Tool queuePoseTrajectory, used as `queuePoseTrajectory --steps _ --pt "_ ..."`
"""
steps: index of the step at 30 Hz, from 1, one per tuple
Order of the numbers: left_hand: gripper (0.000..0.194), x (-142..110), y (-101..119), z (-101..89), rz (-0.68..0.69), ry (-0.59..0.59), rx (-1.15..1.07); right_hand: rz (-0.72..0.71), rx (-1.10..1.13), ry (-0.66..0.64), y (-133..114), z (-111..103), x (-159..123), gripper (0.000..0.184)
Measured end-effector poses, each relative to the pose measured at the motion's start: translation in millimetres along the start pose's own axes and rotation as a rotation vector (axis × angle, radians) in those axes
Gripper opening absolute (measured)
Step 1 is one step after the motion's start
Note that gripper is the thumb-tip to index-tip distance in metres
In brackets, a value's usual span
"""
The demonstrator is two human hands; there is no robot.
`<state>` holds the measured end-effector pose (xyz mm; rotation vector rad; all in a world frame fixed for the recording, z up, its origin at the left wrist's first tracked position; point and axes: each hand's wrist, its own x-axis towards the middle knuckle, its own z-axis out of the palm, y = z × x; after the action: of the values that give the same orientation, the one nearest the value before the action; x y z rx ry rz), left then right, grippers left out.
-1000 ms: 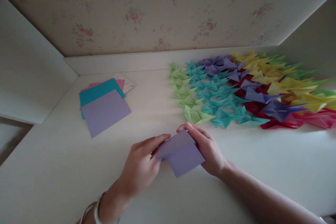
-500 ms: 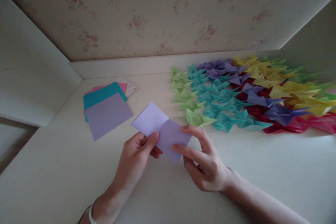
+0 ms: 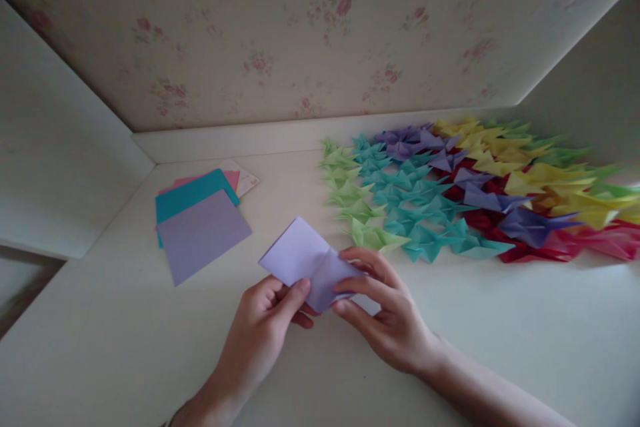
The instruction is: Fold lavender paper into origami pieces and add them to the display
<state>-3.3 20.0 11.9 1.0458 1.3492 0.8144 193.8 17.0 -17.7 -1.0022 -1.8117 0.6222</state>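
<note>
A folded sheet of lilac origami paper [image 3: 297,252] is held between both hands above the white table, with a crease across its middle. My left hand [image 3: 273,313] pinches its lower left edge, thumb on top and the other fingers underneath. At the right, my right hand [image 3: 385,313] grips the paper's right part between thumb and fingers, and that part bends up there. Left of the hands lies a flat lilac sheet [image 3: 205,237] over a teal sheet [image 3: 190,195].
Rows of folded paper cranes [image 3: 425,200] in green, teal, purple, red and yellow cover the table's right rear. Pink paper [image 3: 231,179] and a patterned packet [image 3: 247,181] stick out under the teal sheet. Behind stands a flowered wall [image 3: 280,27]; a white panel [image 3: 55,140] rises at left.
My right thumb has come up to the paper's lower right edge, and the right part now bends where it lay flat. The view has tilted slightly upward.
</note>
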Motion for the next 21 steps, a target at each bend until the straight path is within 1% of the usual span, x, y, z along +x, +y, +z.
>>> queuePoseTrajectory --steps 2,4,8,10,12,14,16,18,19,21 --pt "0.032 -1 0 0.8 0.008 -0.016 0.013 0.063 0.044 0.028 1 0 1 0.004" --pt "0.032 0 0 1.2 0.016 -0.004 0.025 0.070 0.066 0.027 3 -1 2 0.004" --pt "0.030 3 -3 -0.1 0.061 0.086 0.109 0.015 0.049 -0.028 7 -1 2 0.003" --pt "0.029 4 -4 -0.3 0.092 0.127 0.167 0.013 0.045 -0.010 8 1 0 0.006" --pt "0.026 4 -5 1.0 0.112 0.146 0.180 0.049 0.071 0.038 8 3 0 0.008" --pt "0.024 3 -5 3.6 0.119 0.143 0.094 0.131 0.146 0.076 8 5 0 0.008" --pt "0.029 0 -4 6.4 0.131 0.151 -0.051 0.227 0.228 0.097 7 6 1 0.010" --pt "0.033 -3 -3 8.1 0.167 0.181 -0.175 0.293 0.269 0.125 6 6 2 0.011" --pt "0.032 -4 -3 8.3 0.198 0.192 -0.198 0.309 0.268 0.145 6 5 3 0.012" --pt "0.023 -6 -4 7.7 0.257 0.160 -0.133 0.310 0.243 0.188 5 5 3 0.012"
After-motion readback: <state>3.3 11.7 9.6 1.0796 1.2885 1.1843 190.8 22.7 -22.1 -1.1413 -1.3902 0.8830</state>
